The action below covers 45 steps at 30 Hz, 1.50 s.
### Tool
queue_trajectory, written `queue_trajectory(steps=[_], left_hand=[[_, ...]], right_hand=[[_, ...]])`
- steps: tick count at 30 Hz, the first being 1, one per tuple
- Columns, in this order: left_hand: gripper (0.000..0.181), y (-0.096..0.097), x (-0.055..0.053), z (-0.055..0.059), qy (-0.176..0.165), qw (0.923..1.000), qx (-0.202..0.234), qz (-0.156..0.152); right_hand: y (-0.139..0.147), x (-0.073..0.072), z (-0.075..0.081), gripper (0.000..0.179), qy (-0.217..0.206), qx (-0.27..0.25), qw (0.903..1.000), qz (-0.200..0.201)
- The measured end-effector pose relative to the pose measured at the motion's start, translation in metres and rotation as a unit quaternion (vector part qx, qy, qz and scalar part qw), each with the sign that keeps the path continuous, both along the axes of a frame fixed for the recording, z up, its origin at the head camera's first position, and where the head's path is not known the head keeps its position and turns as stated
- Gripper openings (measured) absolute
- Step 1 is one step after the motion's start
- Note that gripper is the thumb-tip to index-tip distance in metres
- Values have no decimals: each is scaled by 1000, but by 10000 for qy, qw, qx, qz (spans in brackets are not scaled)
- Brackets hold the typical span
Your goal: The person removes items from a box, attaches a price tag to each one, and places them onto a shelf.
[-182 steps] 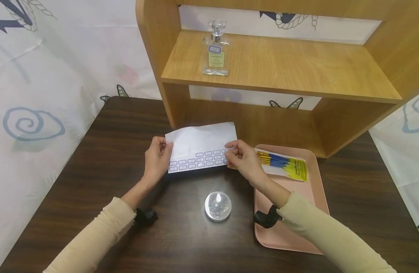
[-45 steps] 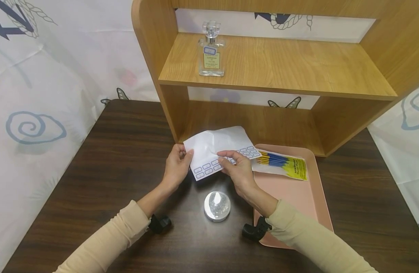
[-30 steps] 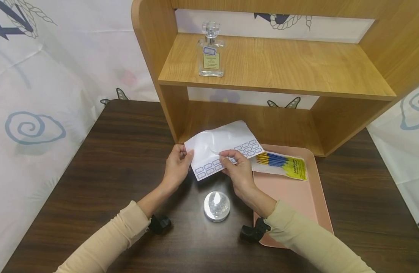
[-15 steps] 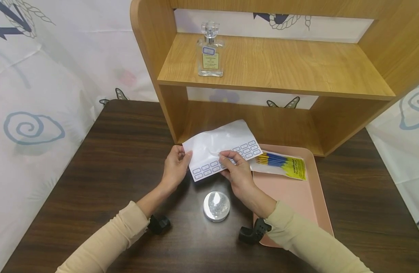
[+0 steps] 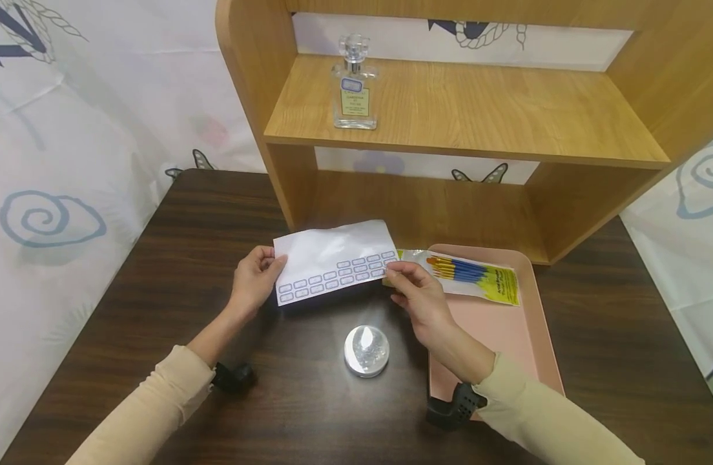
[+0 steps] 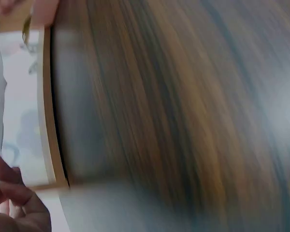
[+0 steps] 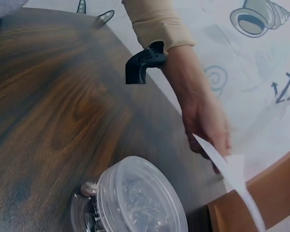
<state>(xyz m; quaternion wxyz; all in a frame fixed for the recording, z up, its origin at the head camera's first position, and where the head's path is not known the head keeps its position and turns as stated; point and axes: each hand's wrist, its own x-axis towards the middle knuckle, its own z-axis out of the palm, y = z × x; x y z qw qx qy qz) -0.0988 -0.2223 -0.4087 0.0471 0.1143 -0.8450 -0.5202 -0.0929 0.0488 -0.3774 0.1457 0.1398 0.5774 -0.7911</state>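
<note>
In the head view, a person is holding a sheet of labels (image 5: pixel 327 245) above the bench (image 5: pixel 310 420), before a wooden shelf (image 5: pixel 478 110) where a glass bottle (image 5: pixel 354 104) is standing; the fingers of the left hand (image 5: pixel 253 279) are pinching the left edge, those of the right hand (image 5: pixel 423 300) the lower right corner. A round clear container (image 5: pixel 366 352) is sitting nearer the person, and a brush packet (image 5: pixel 464 276) is lying across the left rim of a pink tray (image 5: pixel 498 329). In the left wrist view, the left fingers are gripping the sheet, which is showing almost edge-on. In the right wrist view, the sheet is bending gently away from the left hand; the right fingers are not showing there. Handling it well probably means keeping light, even tension and fingertips off the printed labels, since such thin paper is likely creasing easily.
</note>
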Motion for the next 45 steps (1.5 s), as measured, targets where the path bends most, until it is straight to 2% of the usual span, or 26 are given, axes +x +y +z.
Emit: queue_trajectory(steps=[6,11,14,17,20,23,25,27,28,30,32,35,39,45], left_hand=[[23,-23,0,-5,-205,9974,-660,-191],[27,-24,-4,-13,-263,9917,-1199,-382],[34,-21,-4,-14,-245,9864,-1571,-424],[39,-17,-4,-11,-18,9837,-1773,-296],[36,-9,-2,-3,400,9831,-1771,-251],[25,9,-1,11,704,9856,-1442,-535],[21,26,1,20,616,9896,-902,-936],[22,45,2,29,271,9903,-216,-1349],[24,54,3,32,44,9882,145,-1526],[29,71,5,36,-444,9796,806,-1785],[33,85,6,40,-818,9695,1248,-1944],[34,100,5,41,-1216,9578,1706,-1970],[30,113,6,43,-1576,9463,2203,-1765],[22,118,8,46,-1739,9351,2645,-1595]], right_hand=[[8,2,7,22,19,-39,10000,72],[9,2,8,19,187,-20,9998,0],[7,2,8,17,357,12,9993,-85],[7,2,7,16,573,114,9982,-155],[7,1,6,14,765,274,9965,-212],[7,1,6,12,920,422,9946,-226],[7,2,6,11,999,526,9933,-244],[6,2,6,10,1104,623,9916,-254],[5,2,6,12,1147,703,9906,-252],[4,3,5,14,1282,834,9880,-237],[3,4,5,16,1430,949,9850,-194],[3,5,5,15,1723,1217,9774,-110],[4,7,5,11,2091,1589,9649,-14],[6,9,4,10,2518,1948,9479,116]])
